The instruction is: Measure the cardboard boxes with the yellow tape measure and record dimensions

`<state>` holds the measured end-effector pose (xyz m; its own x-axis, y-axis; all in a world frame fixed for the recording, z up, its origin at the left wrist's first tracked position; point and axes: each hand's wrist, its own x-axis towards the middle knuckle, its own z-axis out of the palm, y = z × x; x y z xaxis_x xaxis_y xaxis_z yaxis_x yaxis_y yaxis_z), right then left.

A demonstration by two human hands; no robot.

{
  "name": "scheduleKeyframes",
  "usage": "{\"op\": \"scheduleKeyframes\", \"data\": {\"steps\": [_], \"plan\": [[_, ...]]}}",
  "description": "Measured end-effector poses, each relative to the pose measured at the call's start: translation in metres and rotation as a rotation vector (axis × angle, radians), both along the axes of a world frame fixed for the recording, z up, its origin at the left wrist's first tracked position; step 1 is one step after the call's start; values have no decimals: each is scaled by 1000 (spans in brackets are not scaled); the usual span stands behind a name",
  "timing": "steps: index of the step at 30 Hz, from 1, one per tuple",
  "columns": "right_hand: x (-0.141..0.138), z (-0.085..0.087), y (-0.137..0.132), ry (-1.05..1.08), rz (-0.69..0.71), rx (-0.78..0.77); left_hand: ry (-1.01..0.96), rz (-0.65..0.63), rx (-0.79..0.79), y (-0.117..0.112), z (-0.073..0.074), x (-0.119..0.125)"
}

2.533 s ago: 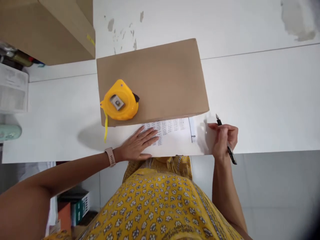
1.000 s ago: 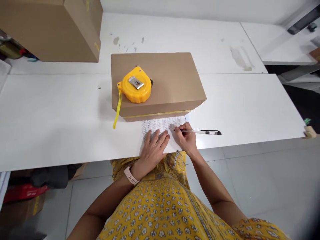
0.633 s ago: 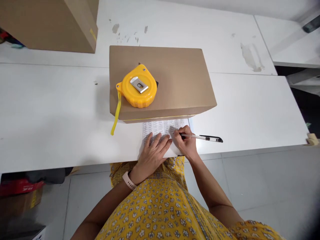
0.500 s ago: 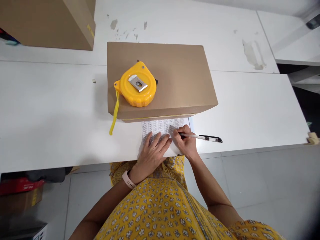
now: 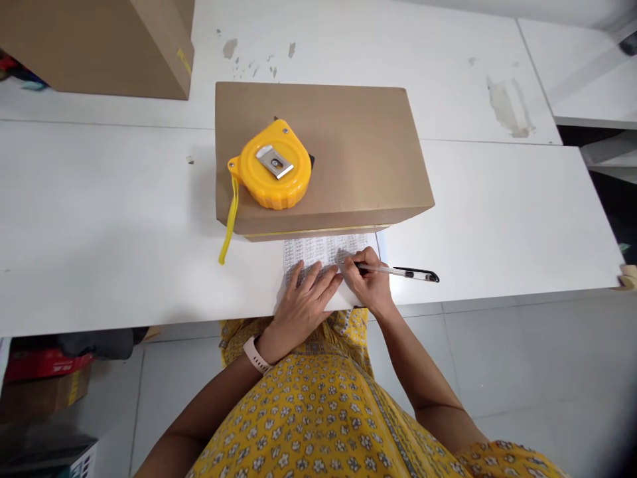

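A sheet of paper (image 5: 313, 248) covered in small columns of writing lies at the desk's front edge, its far part hidden by a cardboard box (image 5: 368, 153). My left hand (image 5: 306, 295) rests flat on the sheet's lower left, fingers spread. In my right hand (image 5: 371, 282) is a pen (image 5: 405, 272) with a clear barrel and black cap end, its tip at the paper beside my left fingertips. On top of the box sits a yellow tape measure (image 5: 276, 166) with a metal clip facing up and a yellow wrist strap hanging over the front edge.
A taller cardboard box (image 5: 124, 53) stands at the back left of the white desk (image 5: 119, 219). Below the desk on the left are a red box (image 5: 44, 365) and other packages. Dark shelf openings (image 5: 612, 179) show at the right.
The view has shifted slightly. My left hand stays on the paper, and the pen in my right hand has barely moved, still touching down near the same spot.
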<state>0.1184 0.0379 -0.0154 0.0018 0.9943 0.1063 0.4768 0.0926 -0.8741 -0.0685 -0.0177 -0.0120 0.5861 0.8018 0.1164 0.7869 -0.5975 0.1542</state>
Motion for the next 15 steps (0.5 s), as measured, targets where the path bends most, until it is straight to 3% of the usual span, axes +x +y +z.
{"op": "scheduleKeyframes", "data": {"steps": [15], "plan": [[0,-3,-1,43,-20,-5,-6,7,-21,1,1,1]]}}
